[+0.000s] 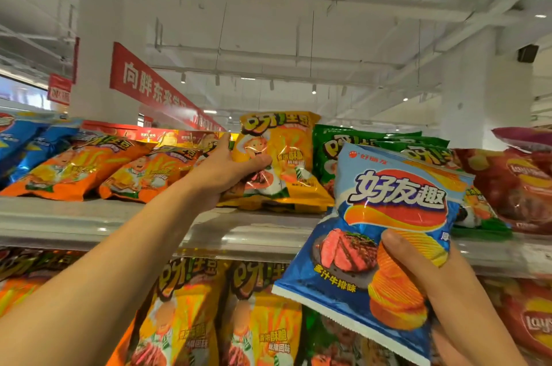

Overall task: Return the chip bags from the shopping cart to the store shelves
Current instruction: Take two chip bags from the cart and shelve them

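Note:
My left hand [227,168] reaches up to the top shelf [89,222] and grips a yellow chip bag [286,162] that stands upright at the shelf's front, thumb across its lower left face. My right hand [424,285] holds a blue chip bag [385,234] with a steak picture, tilted, in front of the shelf edge and lower right of the yellow bag. The shopping cart is out of view.
Orange bags [74,168] lie flat on the top shelf to the left, green bags [334,150] and red bags [507,180] to the right. Yellow bags [191,315] fill the shelf below. A red banner [155,84] hangs behind.

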`<action>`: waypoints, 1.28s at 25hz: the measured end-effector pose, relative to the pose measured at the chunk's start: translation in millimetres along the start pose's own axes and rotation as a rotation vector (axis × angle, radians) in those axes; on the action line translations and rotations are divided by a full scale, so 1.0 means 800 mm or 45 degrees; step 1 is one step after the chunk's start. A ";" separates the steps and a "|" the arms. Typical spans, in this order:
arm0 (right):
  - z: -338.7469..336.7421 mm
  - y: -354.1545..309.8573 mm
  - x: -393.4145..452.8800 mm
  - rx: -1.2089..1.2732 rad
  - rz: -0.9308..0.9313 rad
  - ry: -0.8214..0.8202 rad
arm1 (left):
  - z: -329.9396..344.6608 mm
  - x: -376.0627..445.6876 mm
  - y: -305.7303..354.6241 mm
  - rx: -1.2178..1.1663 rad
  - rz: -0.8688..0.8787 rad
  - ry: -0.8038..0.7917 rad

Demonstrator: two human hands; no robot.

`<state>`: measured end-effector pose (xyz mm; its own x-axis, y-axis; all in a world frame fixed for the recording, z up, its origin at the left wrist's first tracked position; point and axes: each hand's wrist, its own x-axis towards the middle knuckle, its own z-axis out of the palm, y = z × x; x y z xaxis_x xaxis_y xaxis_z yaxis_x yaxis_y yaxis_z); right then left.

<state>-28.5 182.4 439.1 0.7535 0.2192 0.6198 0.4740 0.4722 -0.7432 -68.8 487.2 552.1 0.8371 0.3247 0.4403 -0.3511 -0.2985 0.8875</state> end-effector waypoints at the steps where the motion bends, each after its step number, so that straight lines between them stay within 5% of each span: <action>1: 0.001 -0.007 0.006 0.009 0.079 -0.035 | 0.008 0.005 -0.003 -0.002 0.060 0.028; 9: 0.001 0.005 0.017 -0.128 0.082 -0.032 | 0.008 0.007 -0.013 0.319 -0.092 -0.302; 16: 0.002 0.011 0.021 -0.124 0.082 -0.029 | 0.022 -0.016 -0.015 1.148 0.241 0.130; 32: 0.108 0.055 -0.032 -0.074 -0.012 -0.204 | -0.038 -0.124 -0.101 1.483 0.873 0.303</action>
<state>-66.1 271.7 412.3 0.6688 0.3509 0.6554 0.5093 0.4260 -0.7477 -136.0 506.7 441.2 0.5075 -0.0828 0.8577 -0.0104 -0.9959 -0.0900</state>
